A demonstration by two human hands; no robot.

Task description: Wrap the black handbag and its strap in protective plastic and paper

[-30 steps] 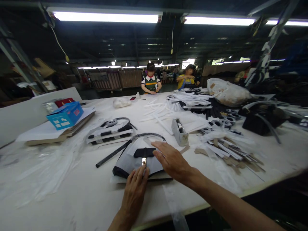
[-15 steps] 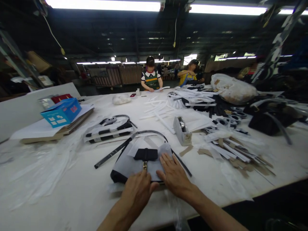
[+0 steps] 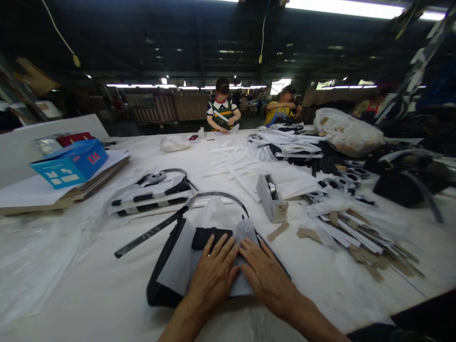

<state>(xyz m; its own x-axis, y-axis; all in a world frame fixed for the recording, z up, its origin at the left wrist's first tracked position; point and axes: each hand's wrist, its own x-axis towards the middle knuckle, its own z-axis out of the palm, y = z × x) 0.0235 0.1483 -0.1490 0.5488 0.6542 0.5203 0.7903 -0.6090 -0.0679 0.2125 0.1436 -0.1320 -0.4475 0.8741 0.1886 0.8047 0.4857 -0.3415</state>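
A black handbag (image 3: 159, 287) lies on the white table in front of me, its front covered with whitish tissue paper (image 3: 177, 259). My left hand (image 3: 215, 266) rests flat over the paper and the lower edge of a black strap tab (image 3: 200, 237), hiding the gold clasp. Beside it my right hand (image 3: 265, 275) presses flat on the paper at the bag's right side. Both hands have their fingers stretched out and grip nothing. The bag's wrapped shoulder strap (image 3: 153, 232) arches behind it, one end reaching out to the left.
Another wrapped bag (image 3: 151, 197) lies behind to the left, near a blue box (image 3: 69, 164) on stacked boards. A tape dispenser (image 3: 272, 199) stands behind my right hand. Paper strips (image 3: 356, 232), rolls and a stuffed plastic bag (image 3: 347, 130) crowd the right. Co-workers (image 3: 223, 109) are across the table.
My left hand has moved up from the bag's lower edge onto its front, covering the clasp. The bag appears nearer and larger. A co-worker opposite has lifted a white strip.
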